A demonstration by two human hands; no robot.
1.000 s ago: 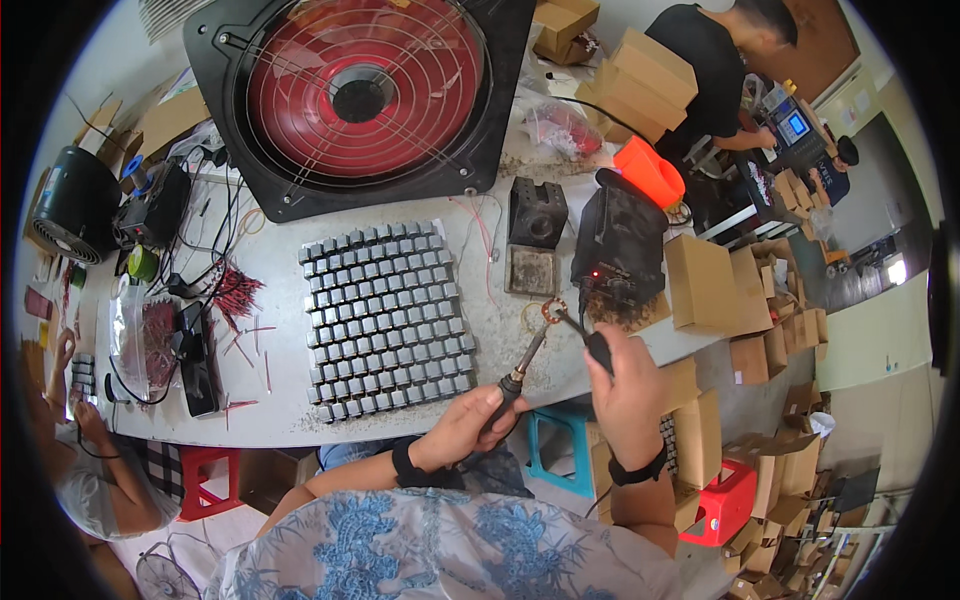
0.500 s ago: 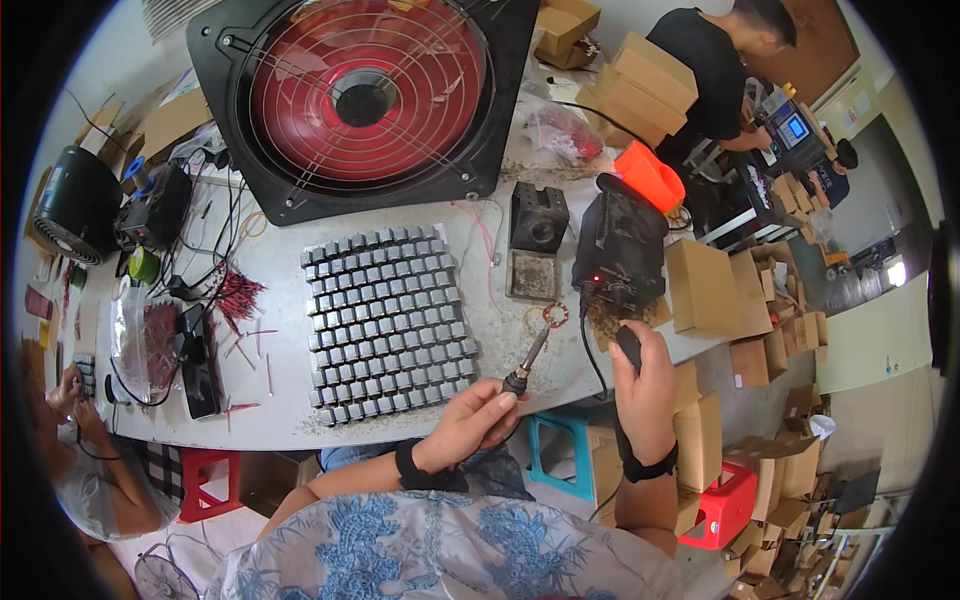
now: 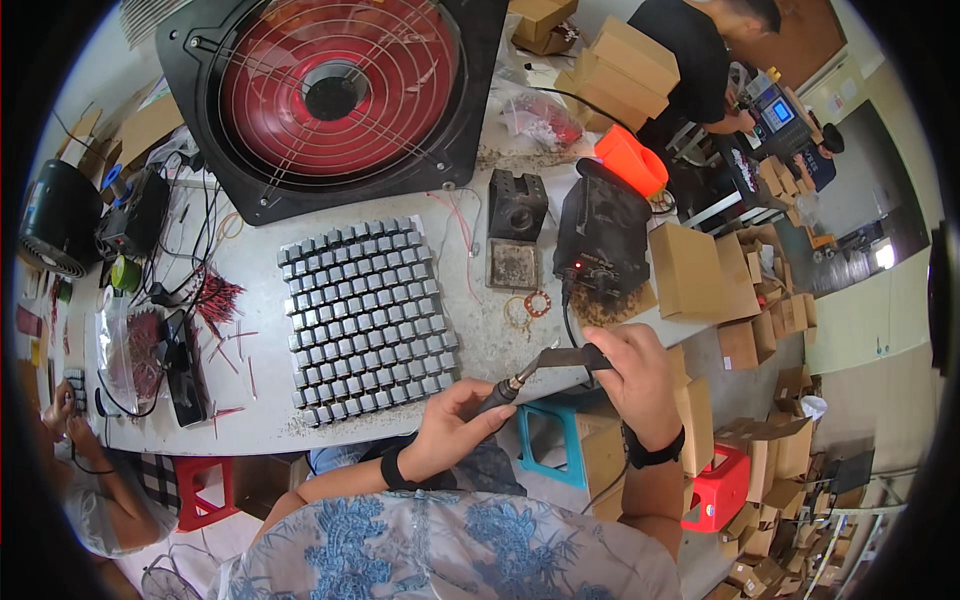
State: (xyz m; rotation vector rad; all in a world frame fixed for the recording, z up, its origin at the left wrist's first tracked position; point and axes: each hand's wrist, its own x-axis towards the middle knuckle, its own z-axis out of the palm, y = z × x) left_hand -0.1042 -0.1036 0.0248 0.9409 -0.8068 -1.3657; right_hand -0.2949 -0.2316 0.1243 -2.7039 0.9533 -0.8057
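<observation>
My left hand (image 3: 450, 432) is wrapped round the dark handle of a soldering iron (image 3: 500, 396), its tip angled up to the right. In my right hand (image 3: 640, 385) is a black-handled tool with a flat dark front part (image 3: 562, 357); its exact kind does not show. That flat part lies at the iron's tip, seemingly touching it, over the table's front edge. Left of the iron, rows of small grey block-shaped parts (image 3: 370, 315) stand on a pale board. A red ring (image 3: 538, 303) lies on the table beyond the two tools.
Behind stand a soldering station (image 3: 602, 235) with a red light, a dark iron stand (image 3: 516, 205) and a large red-centred fan (image 3: 335, 90). Red wires (image 3: 215, 295) and a black power strip (image 3: 182, 370) lie to the left. Cardboard boxes (image 3: 690, 270) stack at right; other people work at both sides.
My right hand has brought the black-handled tool left to the soldering iron's tip. The iron has tilted further to the right. The whole view has shifted slightly.
</observation>
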